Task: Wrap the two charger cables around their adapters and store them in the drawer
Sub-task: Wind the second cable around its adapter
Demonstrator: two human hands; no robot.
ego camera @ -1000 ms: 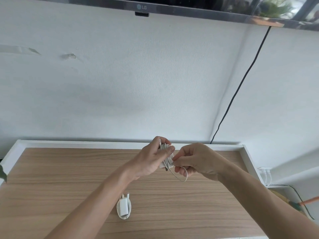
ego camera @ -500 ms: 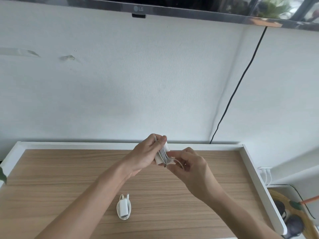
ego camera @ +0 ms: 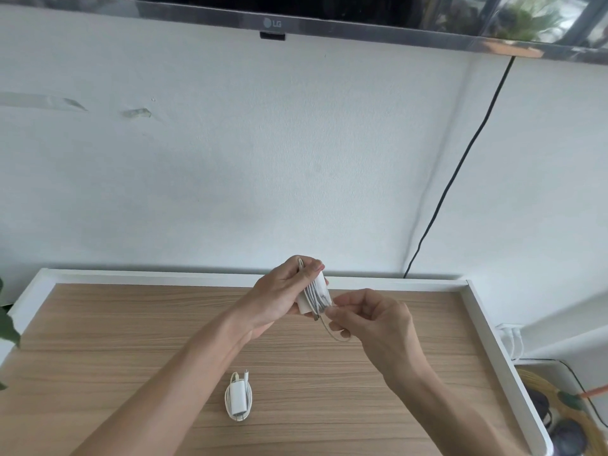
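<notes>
White-rimmed wooden tabletop (ego camera: 138, 343), both hands (ego camera: 279, 297) mid-table, above.

We are in a home, most likely a living room. Above us an LG television (ego camera: 273, 23) hangs on a plain white painted wall (ego camera: 263, 153), its black power cord (ego camera: 460, 166) trailing down behind a low cabinet. That cabinet has a wood-grain surface (ego camera: 131, 340) framed by a white rim (ego camera: 487, 324). Leaves of a houseplant (ego camera: 6, 327) edge in on the left. To the right, down at floor level, we see a round woven basket (ego camera: 559, 406) and a white power strip (ego camera: 511, 337) beside the wall.
</notes>
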